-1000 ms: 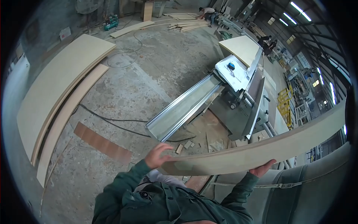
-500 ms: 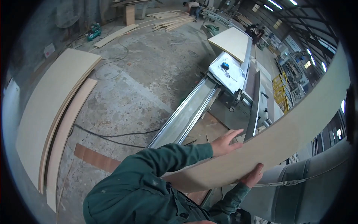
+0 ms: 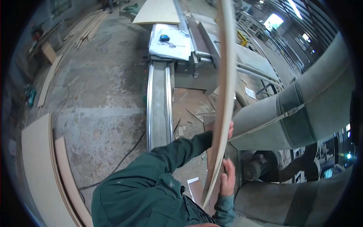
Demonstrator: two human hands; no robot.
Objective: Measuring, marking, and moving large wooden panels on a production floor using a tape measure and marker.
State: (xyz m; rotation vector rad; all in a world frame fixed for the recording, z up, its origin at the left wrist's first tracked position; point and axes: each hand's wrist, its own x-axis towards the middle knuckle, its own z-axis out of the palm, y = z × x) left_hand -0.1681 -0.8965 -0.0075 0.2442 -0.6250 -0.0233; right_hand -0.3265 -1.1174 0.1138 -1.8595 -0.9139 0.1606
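Note:
A long, pale wooden board [image 3: 227,72] stands on edge in front of me, running from the top of the view down toward my body. My left arm reaches to its left face, and the fingertips of my left hand [image 3: 231,129] show past its right side, wrapped round it. Most of that hand is hidden behind the board. Close beside the board's right side, nearer to me, my right hand [image 3: 227,178] has its fingers raised and thumb apart. Whether it touches the board is hard to tell.
A sliding saw table with metal rails [image 3: 159,106] stretches ahead, bearing papers, a blue tape measure [image 3: 164,38] and a pale panel [image 3: 157,12]. Thick grey ducts [image 3: 261,121] crowd the right. Stacked panels [image 3: 39,162] lie at left; offcuts [image 3: 180,130] litter the floor.
The board has swung from slanting rightward to nearly straight ahead, now seen edge-on. My left fingers have gone round it, and my right hand has come off its lower edge. The view has turned right.

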